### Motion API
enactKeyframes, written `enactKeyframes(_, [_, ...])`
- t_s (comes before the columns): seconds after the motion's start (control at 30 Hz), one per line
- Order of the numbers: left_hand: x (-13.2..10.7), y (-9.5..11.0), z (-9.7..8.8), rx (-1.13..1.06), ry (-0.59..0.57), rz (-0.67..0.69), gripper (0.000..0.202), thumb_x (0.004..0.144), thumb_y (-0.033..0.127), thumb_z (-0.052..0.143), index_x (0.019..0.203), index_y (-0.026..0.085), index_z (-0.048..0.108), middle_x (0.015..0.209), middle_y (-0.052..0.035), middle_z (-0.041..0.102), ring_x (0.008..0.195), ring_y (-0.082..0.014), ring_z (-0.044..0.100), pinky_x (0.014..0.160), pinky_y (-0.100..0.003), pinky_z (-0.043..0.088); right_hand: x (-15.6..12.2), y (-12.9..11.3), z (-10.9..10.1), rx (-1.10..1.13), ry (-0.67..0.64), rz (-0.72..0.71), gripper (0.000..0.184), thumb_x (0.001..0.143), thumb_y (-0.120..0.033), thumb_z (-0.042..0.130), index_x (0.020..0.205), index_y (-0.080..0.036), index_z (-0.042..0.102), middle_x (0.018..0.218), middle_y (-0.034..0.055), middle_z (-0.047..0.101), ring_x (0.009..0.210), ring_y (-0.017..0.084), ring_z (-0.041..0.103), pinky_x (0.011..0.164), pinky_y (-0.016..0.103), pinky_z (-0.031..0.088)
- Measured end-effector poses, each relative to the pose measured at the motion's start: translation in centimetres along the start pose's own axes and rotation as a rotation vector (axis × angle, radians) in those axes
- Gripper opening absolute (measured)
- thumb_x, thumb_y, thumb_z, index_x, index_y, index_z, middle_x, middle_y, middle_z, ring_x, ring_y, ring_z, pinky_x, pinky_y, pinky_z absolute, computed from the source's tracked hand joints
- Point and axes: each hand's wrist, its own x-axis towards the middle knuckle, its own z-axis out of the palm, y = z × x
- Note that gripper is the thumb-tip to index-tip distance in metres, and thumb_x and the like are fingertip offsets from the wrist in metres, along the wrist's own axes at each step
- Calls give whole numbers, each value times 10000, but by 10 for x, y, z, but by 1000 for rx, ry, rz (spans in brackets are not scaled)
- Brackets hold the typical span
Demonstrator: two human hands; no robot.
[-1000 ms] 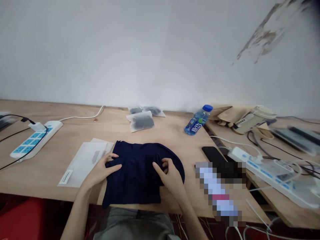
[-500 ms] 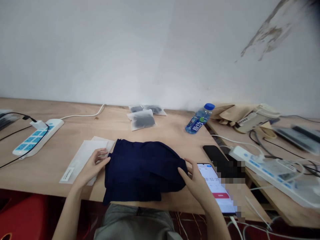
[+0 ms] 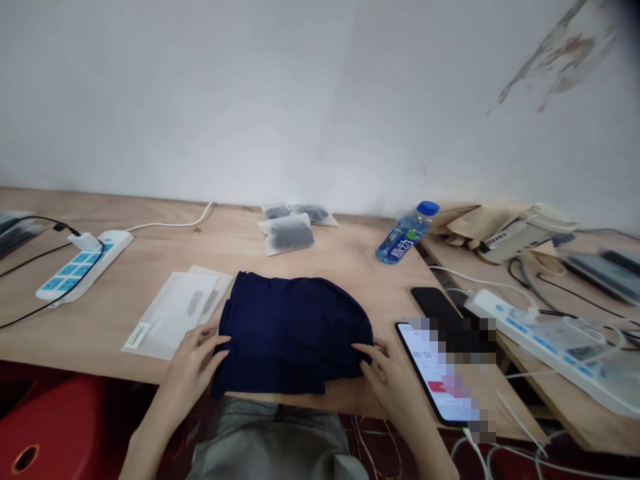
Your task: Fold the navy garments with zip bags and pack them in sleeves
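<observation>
Left hand and right hand rest open on the navy cloth, gripping nothing. Upper centre, 3 frosted pouches hold dark bundles.

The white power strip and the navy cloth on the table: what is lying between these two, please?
In the head view, flat translucent plastic bags lie on the wooden table between the white power strip and the navy cloth.

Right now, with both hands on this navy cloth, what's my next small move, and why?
Probably slide the navy cloth slightly away from you with your left hand and right hand, since its near edge sits right at the wooden table's front edge, and both hands already rest at its sides.
</observation>
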Motion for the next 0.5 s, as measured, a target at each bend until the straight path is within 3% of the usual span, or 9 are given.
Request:
enactKeyframes(0.1, [9,10,-6,-12,58,33,208,905,364,536,1012,301,703,1207,-63,592,1181,-257,561,1043,-447,450,6,-8,-5,-29,100,-43,203,847,-322,552,907,-247,731,1085,117,608,1030,285,633,834,457,554])
enactKeyframes(0.23, [33,26,-23,-122,85,82,170,873,368,578,939,260,691,1178,-48,647,1100,-231,615,985,-382,483,17,-27,-27,44,167,-47,180,854,-343,549,913,-222,668,1146,116,624,1034,268,622,864,435,521])
enactKeyframes(0.4, [111,26,-22,-181,111,-85,260,877,424,551,894,194,673,791,-14,685,720,-187,648,680,-308,526,75,-26,-35,162,23,24,254,873,-415,525,887,-200,659,720,22,652,655,181,598,643,317,493])
enactKeyframes(0.5, [158,21,-5,-145,135,-151,359,910,437,475,1027,141,641,872,-41,703,774,-195,669,705,-308,513,121,-7,-16,190,-4,106,307,856,-430,500,851,-170,664,772,47,690,703,185,634,669,305,501])
